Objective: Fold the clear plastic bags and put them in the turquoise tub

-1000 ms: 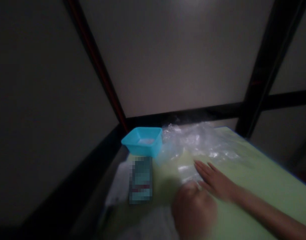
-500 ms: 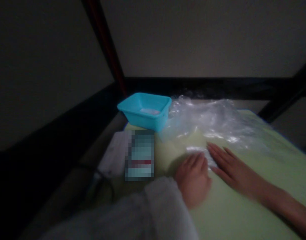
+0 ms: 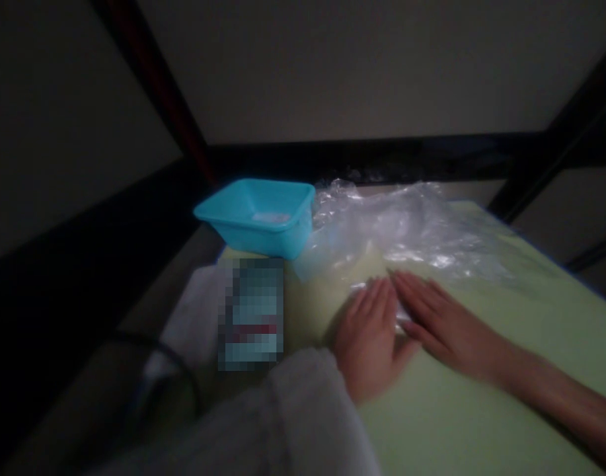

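Observation:
My left hand (image 3: 369,340), in a white fluffy sleeve, lies flat with fingers stretched out on the pale green surface (image 3: 481,423). Its fingertips reach the near edge of a heap of clear plastic bags (image 3: 406,231). My right hand (image 3: 444,324) lies flat beside it, fingers straight, pressing on the same edge of the plastic. The two hands touch at the fingers. Neither hand holds anything.
A turquoise plastic tub (image 3: 258,215) stands at the back left next to the plastic heap. A blurred-out rectangular item (image 3: 253,314) lies on white cloth (image 3: 193,317) left of my hands. A dark cable loop (image 3: 154,377) is at the lower left. Black frame bars run behind.
My left hand has come forward from a blurred, curled pose and now lies flat against my right hand at the plastic. The view has tilted and shifted.

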The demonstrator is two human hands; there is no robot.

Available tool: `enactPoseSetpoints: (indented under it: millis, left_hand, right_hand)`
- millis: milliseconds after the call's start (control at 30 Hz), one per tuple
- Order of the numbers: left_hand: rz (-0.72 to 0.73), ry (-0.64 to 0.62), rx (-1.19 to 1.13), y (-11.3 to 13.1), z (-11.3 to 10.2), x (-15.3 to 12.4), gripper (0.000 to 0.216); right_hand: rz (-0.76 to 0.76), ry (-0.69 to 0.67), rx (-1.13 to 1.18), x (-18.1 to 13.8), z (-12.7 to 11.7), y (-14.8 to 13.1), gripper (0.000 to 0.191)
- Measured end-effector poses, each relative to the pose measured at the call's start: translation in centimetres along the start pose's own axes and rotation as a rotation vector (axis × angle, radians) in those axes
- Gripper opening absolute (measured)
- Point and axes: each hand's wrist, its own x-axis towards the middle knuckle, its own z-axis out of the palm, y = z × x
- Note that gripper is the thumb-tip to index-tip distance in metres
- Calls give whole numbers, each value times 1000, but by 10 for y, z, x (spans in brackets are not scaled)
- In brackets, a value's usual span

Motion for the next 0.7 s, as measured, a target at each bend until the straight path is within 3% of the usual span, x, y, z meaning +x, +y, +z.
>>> enactPoseSetpoints:
  millis: [300, 700]
  left_hand:
    - [5, 22, -7, -5, 2, 3, 65]
    - [8, -31, 43, -10, 5, 2, 74]
  right_hand:
    - [-6, 55, 65, 19, 6, -10, 62]
    - [8, 39, 14, 16, 16, -7, 60]
